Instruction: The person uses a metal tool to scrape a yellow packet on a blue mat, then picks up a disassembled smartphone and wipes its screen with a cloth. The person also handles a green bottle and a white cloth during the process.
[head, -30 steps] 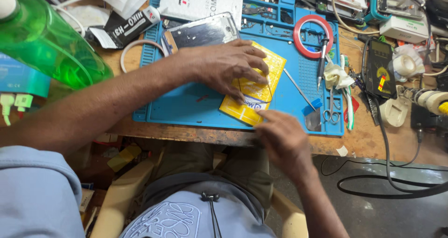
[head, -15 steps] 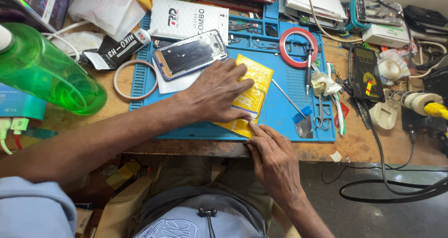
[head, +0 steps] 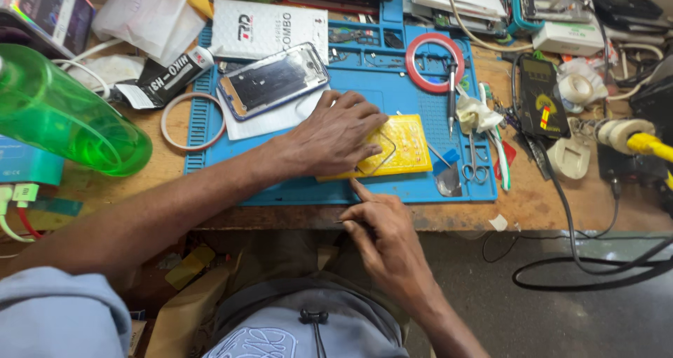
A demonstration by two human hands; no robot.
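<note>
My left hand (head: pixel 336 135) lies flat on a yellow rectangular card (head: pixel 403 147) on the blue work mat (head: pixel 294 186), pressing it down. My right hand (head: pixel 382 228) is at the mat's near edge just below the card, fingers pinched on a thin metal tool (head: pixel 342 222), with the index fingertip touching the card's lower edge. A phone with a blue frame (head: pixel 273 79) lies face up on a white sheet behind my left hand.
A green bottle (head: pixel 66 123) lies at the left. A white ring (head: pixel 191 121), a red tape ring (head: pixel 434 62), tweezers and scissors (head: pixel 474 163), a black multimeter (head: pixel 541 95) and cables crowd the mat's surroundings. A white box (head: pixel 270 27) stands behind.
The yellow card has turned from tilted to lying level along the mat's near edge under my left hand. My right hand stays at its lower edge.
</note>
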